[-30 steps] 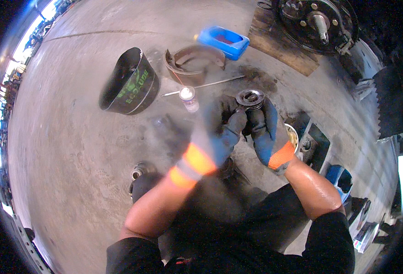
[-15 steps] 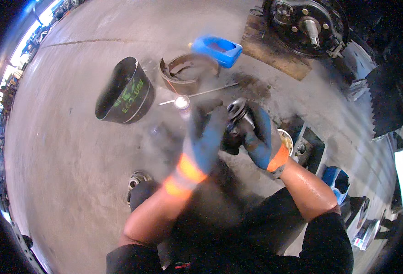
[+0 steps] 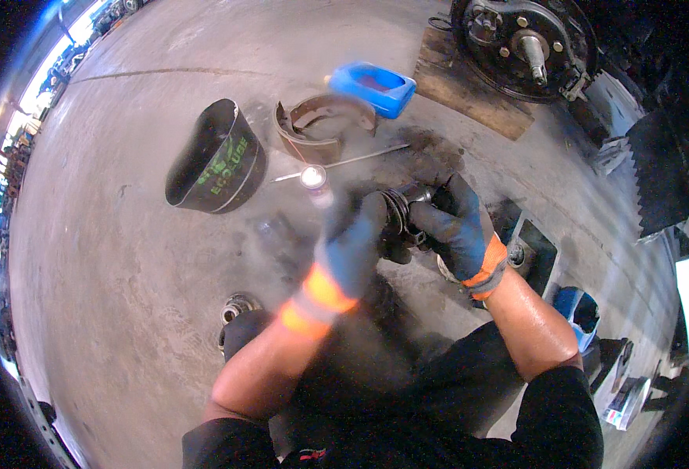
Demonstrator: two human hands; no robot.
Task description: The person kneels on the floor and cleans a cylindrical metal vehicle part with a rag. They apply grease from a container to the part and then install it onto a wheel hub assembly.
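Note:
Both my hands wear dark blue-grey gloves with orange cuffs and meet in front of me above the floor. My left hand [image 3: 352, 234] is closed around a dark, greasy, ringed metal part [image 3: 398, 211]. Opposite it, my right hand [image 3: 462, 230] grips the shiny cylindrical end of the same part with thumb and fingers. The gloves cover much of the part, so its exact kind does not show. Just beyond my left hand stands a spray can [image 3: 313, 178] with a thin red straw.
Farther off lie curved brake shoes [image 3: 319, 144], a thin rod [image 3: 360, 158], a cut-open blue jug [image 3: 391, 103] and a black bucket [image 3: 215, 168]. A drum brake backing plate [image 3: 508, 74] with a spindle stands at a wooden board [image 3: 469, 102]. On the right sits a black tray [image 3: 546, 254].
My right hand has shifted slightly right and turned over the part. The part's ringed side now shows more between the gloves. My left hand has barely moved.

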